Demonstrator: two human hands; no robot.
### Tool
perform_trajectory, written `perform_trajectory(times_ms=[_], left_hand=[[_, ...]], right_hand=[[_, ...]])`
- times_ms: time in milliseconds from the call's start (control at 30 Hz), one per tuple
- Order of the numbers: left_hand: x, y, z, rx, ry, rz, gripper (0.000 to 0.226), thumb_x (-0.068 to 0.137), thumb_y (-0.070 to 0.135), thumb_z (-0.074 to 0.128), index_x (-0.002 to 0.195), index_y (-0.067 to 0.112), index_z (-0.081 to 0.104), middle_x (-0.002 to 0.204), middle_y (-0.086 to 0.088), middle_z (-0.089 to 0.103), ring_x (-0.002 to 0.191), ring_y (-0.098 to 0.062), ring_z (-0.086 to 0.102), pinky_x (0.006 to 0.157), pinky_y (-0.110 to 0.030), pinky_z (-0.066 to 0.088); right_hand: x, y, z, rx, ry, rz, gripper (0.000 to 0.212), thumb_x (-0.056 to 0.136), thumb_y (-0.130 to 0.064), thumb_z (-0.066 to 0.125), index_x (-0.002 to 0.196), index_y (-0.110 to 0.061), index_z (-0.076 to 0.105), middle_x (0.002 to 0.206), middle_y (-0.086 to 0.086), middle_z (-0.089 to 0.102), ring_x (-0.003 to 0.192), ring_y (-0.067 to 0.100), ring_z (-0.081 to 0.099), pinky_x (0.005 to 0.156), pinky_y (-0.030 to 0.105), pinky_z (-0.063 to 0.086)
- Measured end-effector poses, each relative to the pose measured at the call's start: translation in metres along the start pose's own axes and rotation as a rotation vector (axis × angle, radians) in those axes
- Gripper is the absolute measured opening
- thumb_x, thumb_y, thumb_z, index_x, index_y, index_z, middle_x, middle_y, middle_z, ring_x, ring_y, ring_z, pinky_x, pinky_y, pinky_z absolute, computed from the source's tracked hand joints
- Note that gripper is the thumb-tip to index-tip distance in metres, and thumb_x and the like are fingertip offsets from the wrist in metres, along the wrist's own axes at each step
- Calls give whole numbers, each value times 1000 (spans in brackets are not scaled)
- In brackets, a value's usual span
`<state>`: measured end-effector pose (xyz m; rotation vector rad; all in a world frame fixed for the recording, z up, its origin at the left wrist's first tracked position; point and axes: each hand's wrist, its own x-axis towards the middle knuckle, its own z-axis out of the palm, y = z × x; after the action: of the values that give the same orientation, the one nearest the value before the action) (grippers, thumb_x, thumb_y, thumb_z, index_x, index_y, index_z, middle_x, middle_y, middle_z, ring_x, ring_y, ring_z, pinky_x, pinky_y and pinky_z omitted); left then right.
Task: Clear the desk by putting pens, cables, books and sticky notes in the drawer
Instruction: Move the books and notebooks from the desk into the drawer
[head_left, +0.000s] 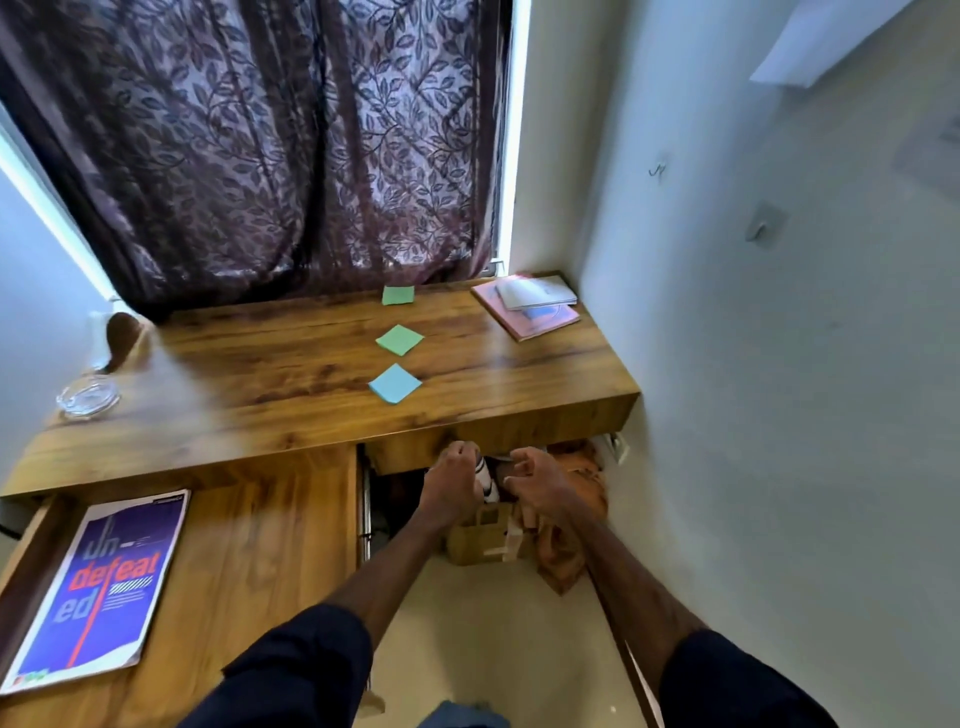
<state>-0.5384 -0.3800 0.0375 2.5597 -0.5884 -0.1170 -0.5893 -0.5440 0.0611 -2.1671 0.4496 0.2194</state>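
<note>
In the open drawer (260, 545), lower left: a purple book (104, 587). On the desk (260, 374): three sticky notes (399, 340), stacked books (530, 306). Below its front edge: left hand (452, 483) curled, grip unclear; right hand (540, 483) loosely curled, holding nothing.

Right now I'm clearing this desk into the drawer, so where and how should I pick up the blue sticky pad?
Probably pinch the blue sticky pad by its left and right corners, reaching over the front of the desk and down from above. It lies flat, turned diamond-wise, nearest the front edge, nothing touching it.
</note>
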Motion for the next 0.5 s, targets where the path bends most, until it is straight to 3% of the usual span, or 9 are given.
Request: perform_trajectory(times_ms=[67,167,267,500], left_hand=[[15,6,0,2,-6,-1,42,87,10,60,127,15,53,130,-5,54,117,-22,55,92,-37,55],[43,9,5,0,-7,3,39,85,11,62,123,16,53,126,-4,55,115,-22,55,92,-39,55],[74,7,7,10,-8,-3,38,84,13,64,119,14,53,122,-5,56,112,-24,57,91,-40,55],[174,-5,15,14,17,-80,42,83,14,62,125,13,55,126,-7,56,113,-26,56,84,-36,50]], right_hand=[[11,1,-12,1,9,-2,53,87,-20,75,135,-15,54,118,3,64,105,17,64,88,34,58],[34,-1,-29,-16,33,11,53,87,-21,74,136,-15,55,122,5,64,107,17,62,84,28,56],[63,-8,-39,-46,39,4,53,87,-24,75,136,-15,55,122,5,65,109,17,62,91,31,55],[156,-13,-54,-45,12,0,50,87,-23,75,133,-17,57,124,5,65,109,19,63,93,33,54]])
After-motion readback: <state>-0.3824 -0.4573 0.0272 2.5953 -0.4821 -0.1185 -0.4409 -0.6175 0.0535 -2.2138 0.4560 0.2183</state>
